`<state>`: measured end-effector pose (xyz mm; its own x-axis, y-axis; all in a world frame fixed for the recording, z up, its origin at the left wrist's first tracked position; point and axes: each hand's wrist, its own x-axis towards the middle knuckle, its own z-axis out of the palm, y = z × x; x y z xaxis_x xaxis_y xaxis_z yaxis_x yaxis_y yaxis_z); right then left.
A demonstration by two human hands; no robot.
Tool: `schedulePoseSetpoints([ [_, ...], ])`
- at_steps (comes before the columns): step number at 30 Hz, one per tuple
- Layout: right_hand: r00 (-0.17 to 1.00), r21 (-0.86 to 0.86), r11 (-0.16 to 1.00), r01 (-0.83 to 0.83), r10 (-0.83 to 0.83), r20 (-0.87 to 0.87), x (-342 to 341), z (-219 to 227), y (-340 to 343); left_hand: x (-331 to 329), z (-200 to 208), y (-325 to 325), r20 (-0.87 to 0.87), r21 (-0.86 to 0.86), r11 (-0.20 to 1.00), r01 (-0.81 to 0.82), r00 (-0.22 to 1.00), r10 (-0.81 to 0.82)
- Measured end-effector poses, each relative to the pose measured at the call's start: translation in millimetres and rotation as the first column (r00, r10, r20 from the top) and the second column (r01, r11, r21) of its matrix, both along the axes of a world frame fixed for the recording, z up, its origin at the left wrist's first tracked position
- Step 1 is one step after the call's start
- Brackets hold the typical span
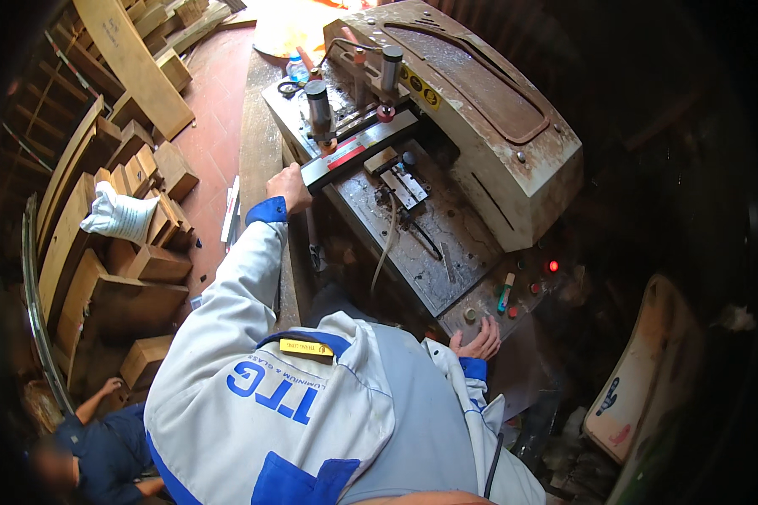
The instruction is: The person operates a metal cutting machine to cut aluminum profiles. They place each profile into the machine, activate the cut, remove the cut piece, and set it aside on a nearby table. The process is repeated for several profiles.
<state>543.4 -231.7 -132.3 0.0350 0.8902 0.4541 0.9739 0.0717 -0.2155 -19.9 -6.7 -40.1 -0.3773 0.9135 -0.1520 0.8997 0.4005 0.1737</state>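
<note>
My left hand (289,187) is closed around the near left end of a metal profile bar (393,128) with a red and white strip on top. The bar lies across the saw-like machine's metal table (429,261), under two upright clamp cylinders (317,103). Low on the right, my right hand (477,339) rests with its fingers apart on the control panel (488,301). Its fingertips are beside a round pale button (469,315). Near it are red buttons (513,311), a lit red lamp (553,266) and a green and white tube (506,292).
A large dusty machine hood (480,84) rises behind the table. A small block fixture (406,187) with a hose stands on the table. Stacked wooden pieces (160,263) and a white sack (120,212) lie left. Another person (101,454) is at lower left; a curved panel (627,370) leans right.
</note>
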Motion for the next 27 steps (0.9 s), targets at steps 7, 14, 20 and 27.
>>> schedulePoseSetpoints([
  [7, 0.998, 0.082, 0.995, -0.054, 0.055, -0.008, 15, -19, 1, -29, -20, -98, 0.049, 0.123, 0.992, -0.035, 0.998, 0.029],
  [14, 0.944, 0.188, 0.935, -0.3, 0.319, -0.08, -6, 5, 39, -33, -101, -287, 0.253, 0.078, 0.949, -0.304, 0.927, 0.276],
  [20, 0.649, 0.039, 0.67, -0.741, 0.73, -0.215, -165, 104, 120, -10, -148, -360, 0.332, -0.208, 0.778, -0.593, 0.705, 0.626],
  [27, 0.318, -0.169, 0.287, -0.943, 0.928, -0.195, -357, 133, 196, -74, -222, -320, 0.318, -0.294, 0.622, -0.726, 0.539, 0.78],
])
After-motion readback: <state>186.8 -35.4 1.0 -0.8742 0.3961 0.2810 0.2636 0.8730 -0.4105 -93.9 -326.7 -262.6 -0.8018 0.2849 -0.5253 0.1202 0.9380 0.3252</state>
